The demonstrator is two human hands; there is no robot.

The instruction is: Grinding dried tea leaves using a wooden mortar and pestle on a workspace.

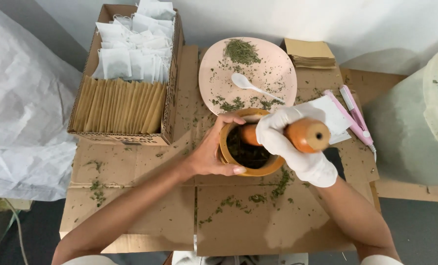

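The wooden pestle [297, 135] lies slanted across the frame: its thick rounded butt points toward the person's right and up at the camera, and its narrower working end dips down and to the left into the wooden mortar [248, 169]. The right hand [292, 147], in a white glove, is the one on it, with the fingers [273, 132] clenched round the shaft just below the butt. The left hand [211, 152] is bare; its fingers are wrapped about the mortar's left wall, thumb on the near rim and a fingertip hooked over the far rim, so the bowl sits gripped from the side opposite the pestle's lean

The mortar stands near the middle of the surface [145, 216], which is covered with flattened brown cardboard sprinkled with green crumbs. Inside it lies a dark, coarse mass of dried herb [246, 153]. The mortar and pestle are smooth turned wood, orange-brown and faintly glossy

Just beyond the mortar, touching or nearly so, sits a pale pink round plate [282, 73] with scattered dried leaves and 1 white plastic spoon [246, 83]. Farther left stands an open cardboard box [172, 98] with white sachets behind a row of brown paper envelopes. A small stack of brown envelopes [309, 54] lies behind the plate, and a pink slim tool [354, 118] lies to the right
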